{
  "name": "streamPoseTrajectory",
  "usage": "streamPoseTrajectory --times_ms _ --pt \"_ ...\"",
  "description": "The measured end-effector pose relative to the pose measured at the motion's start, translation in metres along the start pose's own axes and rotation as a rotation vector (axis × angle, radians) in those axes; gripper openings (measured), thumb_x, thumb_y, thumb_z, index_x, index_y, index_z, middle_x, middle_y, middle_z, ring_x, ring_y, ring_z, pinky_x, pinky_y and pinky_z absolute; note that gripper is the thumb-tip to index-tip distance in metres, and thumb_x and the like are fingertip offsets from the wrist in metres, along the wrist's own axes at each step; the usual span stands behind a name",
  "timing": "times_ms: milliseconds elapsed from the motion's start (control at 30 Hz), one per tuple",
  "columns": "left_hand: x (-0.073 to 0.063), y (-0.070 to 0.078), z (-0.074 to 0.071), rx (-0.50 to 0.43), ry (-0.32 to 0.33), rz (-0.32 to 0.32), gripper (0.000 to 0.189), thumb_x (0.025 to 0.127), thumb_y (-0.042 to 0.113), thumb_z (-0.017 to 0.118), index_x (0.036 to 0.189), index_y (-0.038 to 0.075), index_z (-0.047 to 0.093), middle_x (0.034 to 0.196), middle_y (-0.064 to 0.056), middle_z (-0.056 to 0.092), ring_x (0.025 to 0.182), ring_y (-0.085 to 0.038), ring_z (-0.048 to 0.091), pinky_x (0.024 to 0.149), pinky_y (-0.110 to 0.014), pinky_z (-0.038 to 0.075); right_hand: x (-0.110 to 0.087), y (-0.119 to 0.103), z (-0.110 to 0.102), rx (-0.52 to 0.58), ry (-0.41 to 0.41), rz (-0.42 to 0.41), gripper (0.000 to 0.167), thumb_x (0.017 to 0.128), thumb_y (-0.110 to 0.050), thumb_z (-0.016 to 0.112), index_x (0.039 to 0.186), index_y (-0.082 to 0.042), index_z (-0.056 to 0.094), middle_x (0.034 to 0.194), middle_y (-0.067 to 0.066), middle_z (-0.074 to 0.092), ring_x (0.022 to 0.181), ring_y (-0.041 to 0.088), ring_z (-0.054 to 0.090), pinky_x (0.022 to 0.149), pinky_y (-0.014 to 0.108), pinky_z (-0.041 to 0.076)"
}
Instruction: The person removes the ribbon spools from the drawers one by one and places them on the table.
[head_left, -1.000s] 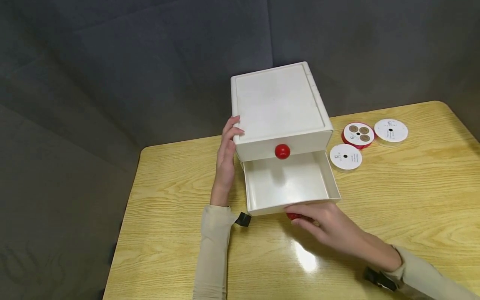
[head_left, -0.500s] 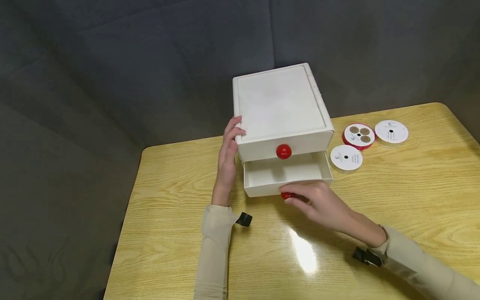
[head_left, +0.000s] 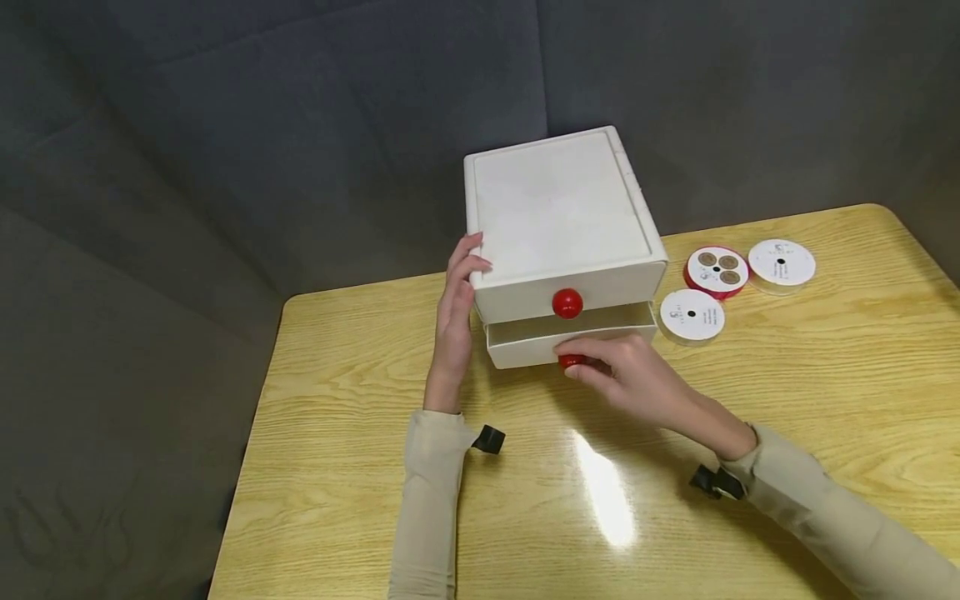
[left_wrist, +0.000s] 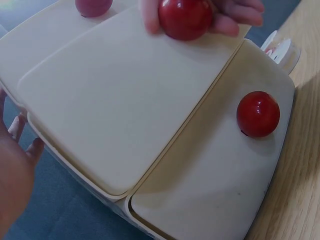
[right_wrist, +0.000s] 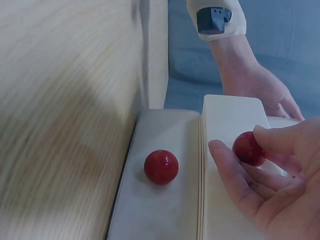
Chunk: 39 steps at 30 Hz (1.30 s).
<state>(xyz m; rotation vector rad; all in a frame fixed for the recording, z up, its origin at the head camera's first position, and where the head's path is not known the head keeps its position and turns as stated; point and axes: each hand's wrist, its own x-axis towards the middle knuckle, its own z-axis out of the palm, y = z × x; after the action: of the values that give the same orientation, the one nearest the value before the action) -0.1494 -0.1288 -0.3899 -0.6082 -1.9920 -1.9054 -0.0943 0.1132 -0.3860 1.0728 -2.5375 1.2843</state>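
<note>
A boxy, smooth white cabinet (head_left: 558, 204) with three drawers and glossy, ball-shaped red knobs (head_left: 567, 303) stands on a wood-grained counter (head_left: 352, 417). Its middle drawer (head_left: 517, 355) juts partly out, showing a strip of pale interior. The right hand (head_left: 636, 377) pinches that drawer's round knob (head_left: 572, 361) between thumb and fingers. The left hand (head_left: 453, 321) rests against the cabinet's left side, loosely extended fingers over the top edge. Three white-faced, disc-shaped spools (head_left: 692, 317) lie near, at right.
</note>
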Motion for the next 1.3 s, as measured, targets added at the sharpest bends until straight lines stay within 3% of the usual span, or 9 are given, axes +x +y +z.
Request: streamPoseTrajectory --times_ms 133,400,667,767,933,1000,1200,1300 --pt "0.000 0.000 0.000 -0.005 0.000 0.006 0.064 0.105 0.062 0.038 0.117 0.001 0.053 0.158 -0.017 0.037 0.153 -0.023 0.025 0.124 -0.050 0.019 0.004 0.002 -0.001 0.001 -0.009 0.034 0.022 0.092 0.002 0.075 0.114 -0.001 0.076 0.101 0.008 0.078 0.070 0.007 0.059 0.058 0.024 0.051" --pt "0.000 -0.001 -0.001 -0.002 -0.002 0.016 0.062 0.106 0.062 0.037 0.117 0.002 0.053 0.158 -0.018 0.037 0.153 -0.024 0.026 0.124 -0.050 0.018 0.013 0.007 -0.002 0.001 -0.007 0.063 0.021 0.092 0.003 0.074 0.113 -0.002 0.076 0.091 0.005 0.076 0.052 0.000 0.034 0.047 0.022 0.035" --pt "0.000 -0.002 -0.001 -0.007 -0.007 0.019 0.064 0.106 0.062 0.037 0.117 0.001 0.052 0.158 -0.018 0.037 0.153 -0.025 0.026 0.124 -0.050 0.019 0.018 0.013 -0.001 -0.006 0.022 0.059 0.022 0.090 0.005 0.075 0.111 -0.002 0.077 0.094 0.008 0.075 0.058 0.007 0.050 0.050 0.022 0.044" --pt "0.000 -0.002 -0.001 -0.011 -0.006 0.016 0.057 0.106 0.062 0.038 0.117 0.010 0.055 0.158 -0.017 0.037 0.153 -0.024 0.026 0.124 -0.051 0.019 0.019 0.013 -0.001 -0.001 0.017 0.073 0.022 0.090 0.005 0.075 0.111 -0.003 0.077 0.094 0.008 0.076 0.060 0.006 0.054 0.051 0.022 0.045" --pt "0.000 -0.002 -0.001 -0.006 -0.003 0.007 0.033 0.105 0.063 0.037 0.114 0.040 0.059 0.158 -0.017 0.036 0.153 -0.024 0.025 0.124 -0.051 0.018 0.020 0.012 -0.002 0.018 0.001 0.110 0.020 0.093 0.003 0.073 0.112 -0.003 0.077 0.095 0.009 0.077 0.060 0.005 0.057 0.048 0.022 0.044" --pt "0.000 -0.002 -0.001 -0.003 -0.003 0.008 0.028 0.105 0.063 0.037 0.115 0.045 0.058 0.158 -0.017 0.036 0.153 -0.024 0.024 0.124 -0.051 0.018 0.020 0.012 -0.002 0.013 0.000 0.109 0.021 0.092 0.003 0.073 0.112 -0.003 0.077 0.094 0.009 0.077 0.060 0.005 0.057 0.048 0.023 0.044" --pt "-0.001 -0.003 -0.001 -0.011 -0.003 0.017 0.048 0.106 0.062 0.038 0.116 0.019 0.057 0.158 -0.017 0.037 0.153 -0.024 0.025 0.124 -0.050 0.019 0.019 0.015 -0.005 -0.005 -0.024 0.040 0.025 0.090 0.002 0.077 0.115 -0.002 0.077 0.102 0.010 0.077 0.068 0.008 0.062 0.057 0.025 0.051" --pt "0.000 -0.003 -0.001 -0.011 -0.006 0.017 0.051 0.106 0.062 0.038 0.117 0.016 0.056 0.158 -0.017 0.037 0.153 -0.024 0.025 0.124 -0.050 0.019 0.016 0.016 -0.009 0.037 -0.123 0.030 0.026 0.091 0.000 0.077 0.117 -0.004 0.077 0.099 0.006 0.077 0.068 0.006 0.058 0.057 0.024 0.048"
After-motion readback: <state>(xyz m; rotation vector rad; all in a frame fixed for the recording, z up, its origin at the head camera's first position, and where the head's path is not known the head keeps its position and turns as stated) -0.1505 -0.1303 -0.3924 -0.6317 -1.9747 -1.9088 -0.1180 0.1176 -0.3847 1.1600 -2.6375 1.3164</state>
